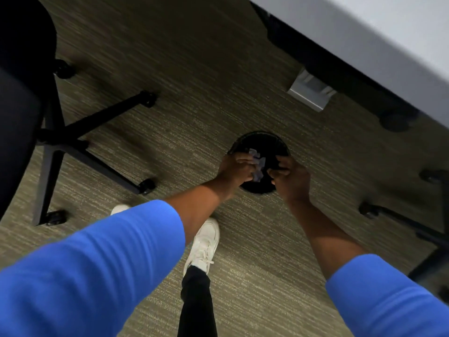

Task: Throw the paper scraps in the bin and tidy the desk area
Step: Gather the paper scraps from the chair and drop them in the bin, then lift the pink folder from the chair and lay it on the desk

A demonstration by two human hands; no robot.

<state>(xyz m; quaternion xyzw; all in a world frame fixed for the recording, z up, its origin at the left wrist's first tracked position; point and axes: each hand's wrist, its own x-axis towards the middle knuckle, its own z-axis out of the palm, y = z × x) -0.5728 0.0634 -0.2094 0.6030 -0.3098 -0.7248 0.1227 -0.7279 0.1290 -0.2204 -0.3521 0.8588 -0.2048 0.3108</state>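
Left hand [234, 170] clutches crumpled paper scraps [258, 164] over the round black bin [261, 139]; right hand [290, 176] clenched beside, contents unclear. Nothing dropped yet, tidying apparently remains.

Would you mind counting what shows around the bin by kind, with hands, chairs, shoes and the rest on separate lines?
Hands: 2, left hand and right hand
Bins: 1, bin
Paper wads: 1, paper in the left hand
Chair bases: 2, left chair and right chair
Shoes: 2, shoe and shoe toe
Desks: 1, desk
Total: 9
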